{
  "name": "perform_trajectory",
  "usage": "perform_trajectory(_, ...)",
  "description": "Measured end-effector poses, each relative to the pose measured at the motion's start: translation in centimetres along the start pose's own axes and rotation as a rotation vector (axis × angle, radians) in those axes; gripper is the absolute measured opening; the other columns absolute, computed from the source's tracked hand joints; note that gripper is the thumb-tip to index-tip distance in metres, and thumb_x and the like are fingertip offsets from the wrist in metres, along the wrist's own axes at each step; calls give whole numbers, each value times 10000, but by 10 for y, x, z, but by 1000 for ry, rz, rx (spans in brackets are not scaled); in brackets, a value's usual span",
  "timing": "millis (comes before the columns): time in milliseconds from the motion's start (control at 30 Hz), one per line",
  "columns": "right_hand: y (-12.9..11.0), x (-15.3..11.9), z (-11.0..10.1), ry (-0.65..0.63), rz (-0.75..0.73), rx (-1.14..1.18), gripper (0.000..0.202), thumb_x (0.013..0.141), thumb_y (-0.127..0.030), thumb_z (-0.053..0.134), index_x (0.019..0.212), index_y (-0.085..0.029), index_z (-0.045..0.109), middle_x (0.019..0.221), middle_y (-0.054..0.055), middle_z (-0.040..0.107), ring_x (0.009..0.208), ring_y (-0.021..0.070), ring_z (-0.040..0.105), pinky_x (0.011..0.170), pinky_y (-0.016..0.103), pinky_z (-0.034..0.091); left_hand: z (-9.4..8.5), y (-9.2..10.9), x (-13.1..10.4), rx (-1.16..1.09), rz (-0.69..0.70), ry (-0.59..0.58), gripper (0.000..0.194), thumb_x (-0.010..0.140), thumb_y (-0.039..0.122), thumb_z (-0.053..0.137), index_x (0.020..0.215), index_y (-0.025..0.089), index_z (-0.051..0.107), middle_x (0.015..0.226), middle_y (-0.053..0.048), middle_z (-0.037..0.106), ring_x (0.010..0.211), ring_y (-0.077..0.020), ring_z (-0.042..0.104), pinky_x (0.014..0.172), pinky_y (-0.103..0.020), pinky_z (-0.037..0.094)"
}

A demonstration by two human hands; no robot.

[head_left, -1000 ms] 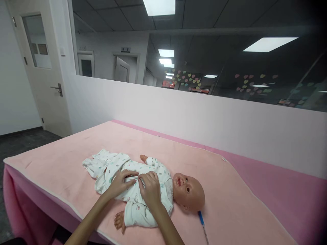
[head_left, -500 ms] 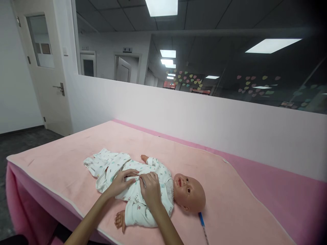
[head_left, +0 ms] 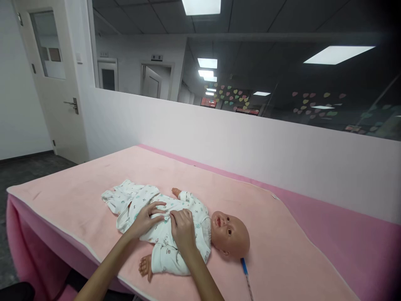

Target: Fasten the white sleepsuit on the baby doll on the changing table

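A baby doll [head_left: 230, 234] lies on its back on a pink blanket [head_left: 78, 192], head to the right. It wears a white printed sleepsuit [head_left: 169, 246]. My left hand [head_left: 144, 218] rests on the doll's belly, fingers spread and pressing the cloth. My right hand [head_left: 182, 229] lies on the chest with its fingertips pinching the sleepsuit's front seam next to the left hand. The doll's bare hand [head_left: 145, 266] sticks out near the front edge.
A thin blue-tipped stick [head_left: 245, 271] lies on the blanket just right of the doll's head. A low white wall [head_left: 282, 154] with glass above runs behind the table. A door [head_left: 53, 79] stands at the far left. The table's front edge drops off near my forearms.
My left fingers have flattened and spread over the belly. Both hands stay on the sleepsuit's front. The view has shifted slightly.
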State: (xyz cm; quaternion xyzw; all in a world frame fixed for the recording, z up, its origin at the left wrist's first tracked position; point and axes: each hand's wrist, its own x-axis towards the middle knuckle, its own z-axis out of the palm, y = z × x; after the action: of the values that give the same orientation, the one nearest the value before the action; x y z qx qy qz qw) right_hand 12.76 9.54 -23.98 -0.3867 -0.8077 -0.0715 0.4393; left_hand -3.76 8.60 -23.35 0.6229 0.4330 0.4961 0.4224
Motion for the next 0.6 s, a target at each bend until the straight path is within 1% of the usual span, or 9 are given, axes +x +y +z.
perform_trajectory(167, 1, -1, 1, -11, 3, -9, 177, 871, -142, 398, 790, -190, 549, 686, 7, 545, 696, 138, 459, 754, 303, 337, -1, 1, 1, -14, 11, -39, 399, 709, 277, 637, 1075, 187, 508, 869, -45, 675, 901, -193, 618, 782, -284, 464)
perform_trajectory(267, 1, -1, 0, -13, -1, -21, 168, 865, -143, 404, 789, -192, 546, 688, 7, 546, 694, 139, 462, 750, 300, 336, -1, 1, 2, -10, 31, -65, 322, 737, 305, 611, 1017, 177, 517, 879, -51, 666, 900, -183, 608, 768, -268, 456)
perform_trajectory(333, 1, 0, 0, -7, -6, -30, 163, 860, -143, 410, 781, -192, 544, 688, 7, 548, 692, 139, 466, 746, 297, 334, 0, 1, 2, 12, 57, -56, 261, 767, 331, 575, 969, 174, 519, 851, -44, 661, 863, -172, 603, 747, -261, 449)
perform_trajectory(400, 1, 0, 0, 0, -12, -40, 162, 857, -141, 413, 773, -192, 542, 687, 5, 548, 689, 137, 469, 742, 293, 334, 1, 0, 2, 86, 107, -25, 210, 797, 353, 528, 903, 172, 538, 807, -33, 646, 793, -157, 590, 707, -257, 441)
perform_trajectory(467, 0, 0, -1, -1, -14, -49, 164, 854, -136, 414, 766, -193, 540, 684, 3, 546, 685, 135, 471, 738, 290, 333, 2, 1, 1, 198, 165, 2, 219, 829, 363, 469, 849, 173, 575, 803, -31, 633, 767, -152, 570, 699, -265, 434)
perform_trajectory(533, 0, 1, -1, -11, -9, -51, 166, 850, -128, 415, 761, -195, 538, 688, 2, 548, 687, 136, 474, 734, 292, 332, 3, 1, 0, 298, 211, 4, 261, 856, 353, 413, 846, 185, 613, 837, -34, 635, 794, -156, 562, 732, -284, 433)
perform_trajectory(600, 0, 1, -1, -18, -2, -47, 168, 845, -119, 415, 759, -195, 537, 694, 3, 550, 694, 138, 477, 732, 294, 332, 4, 1, 0, 361, 243, 3, 259, 857, 345, 418, 870, 204, 634, 887, -36, 635, 852, -164, 559, 787, -304, 431)
